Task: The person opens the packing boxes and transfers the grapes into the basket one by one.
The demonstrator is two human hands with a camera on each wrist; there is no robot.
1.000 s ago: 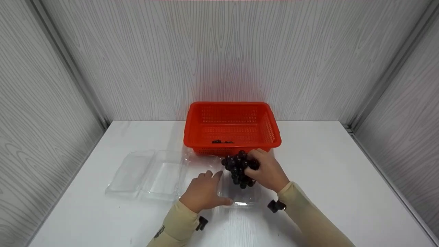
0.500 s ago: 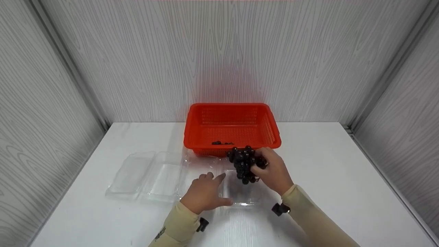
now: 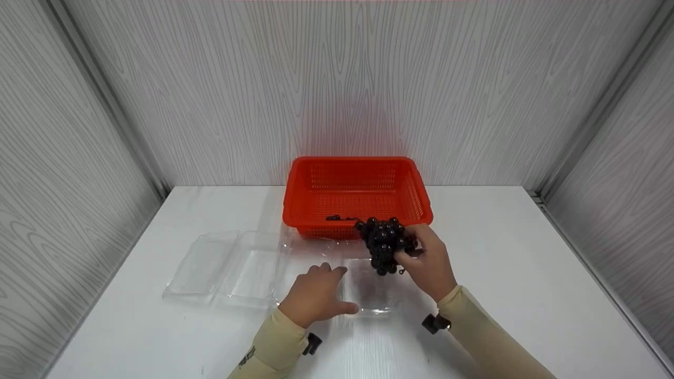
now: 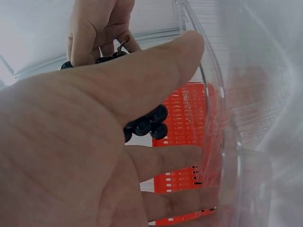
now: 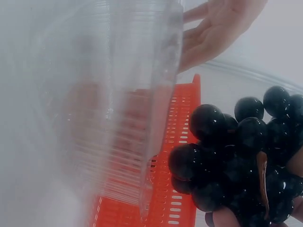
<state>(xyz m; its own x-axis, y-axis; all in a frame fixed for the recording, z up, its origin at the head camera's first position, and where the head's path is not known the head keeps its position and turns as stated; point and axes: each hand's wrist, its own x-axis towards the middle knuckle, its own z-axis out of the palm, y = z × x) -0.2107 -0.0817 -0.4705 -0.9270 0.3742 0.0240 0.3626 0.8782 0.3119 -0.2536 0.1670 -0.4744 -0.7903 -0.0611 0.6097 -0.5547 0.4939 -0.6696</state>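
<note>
In my right hand (image 3: 430,266) I hold a bunch of dark grapes (image 3: 383,239), gripped at its right side between thumb and fingers. The bunch hangs above an open clear plastic box (image 3: 371,295), by the front of the red basket. A brown stem (image 5: 262,179) shows among the grapes in the right wrist view. My left hand (image 3: 315,296) lies at the box with fingers and thumb spread. In the left wrist view its straight fingertips touch the clear plastic wall (image 4: 227,156).
The red perforated basket (image 3: 310,225) stands behind the boxes against the wall, with a few more dark grapes (image 3: 333,217) near its front. Another open clear box (image 3: 202,266) lies to the left on the white table (image 3: 500,252).
My right hand has lifted the grapes and moved them back and to the right, uncovering more of the box below. The left hand has stayed almost still.
</note>
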